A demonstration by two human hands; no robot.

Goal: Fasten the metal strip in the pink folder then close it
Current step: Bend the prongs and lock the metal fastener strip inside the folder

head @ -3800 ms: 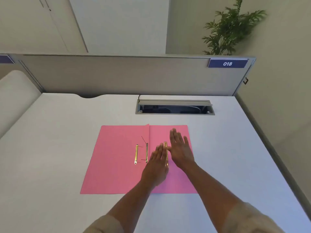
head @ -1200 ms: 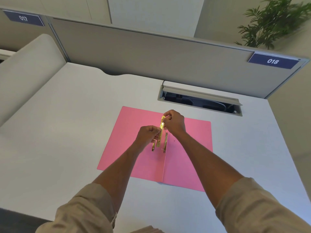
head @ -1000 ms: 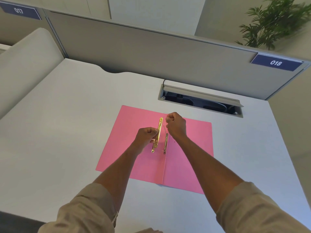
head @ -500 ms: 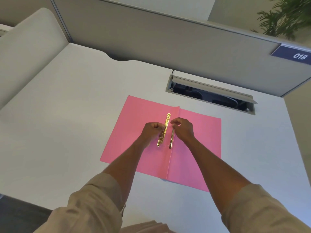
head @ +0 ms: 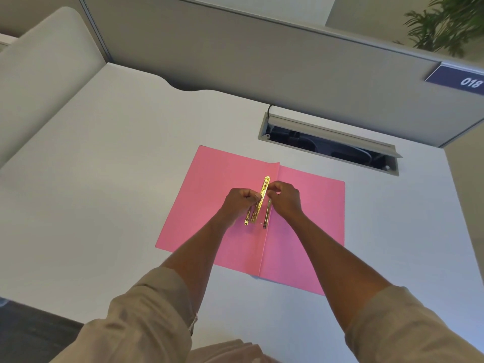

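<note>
The pink folder [head: 209, 195] lies open and flat on the white desk [head: 104, 166]. A gold metal strip [head: 262, 199] runs along its centre fold, held between both hands. My left hand [head: 239, 203] is closed on the strip's left side. My right hand [head: 285, 199] pinches it near the upper end with thumb and fingertips. A second gold piece [head: 247, 220] pokes out below my left hand. A thin silver-gold bar [head: 267, 214] lies just right of the fold. How the strip meets the folder is hidden by my fingers.
An open cable tray [head: 330, 142] is set into the desk behind the folder. A grey partition [head: 262, 69] with a "018" label [head: 468, 81] closes off the back. A padded panel [head: 39, 74] stands at the left. A plant [head: 445, 22] is at the top right.
The strip, earlier lifted and tilted in both hands, has come down close to the fold. My right hand has moved in onto its upper end. The camera view has shifted.
</note>
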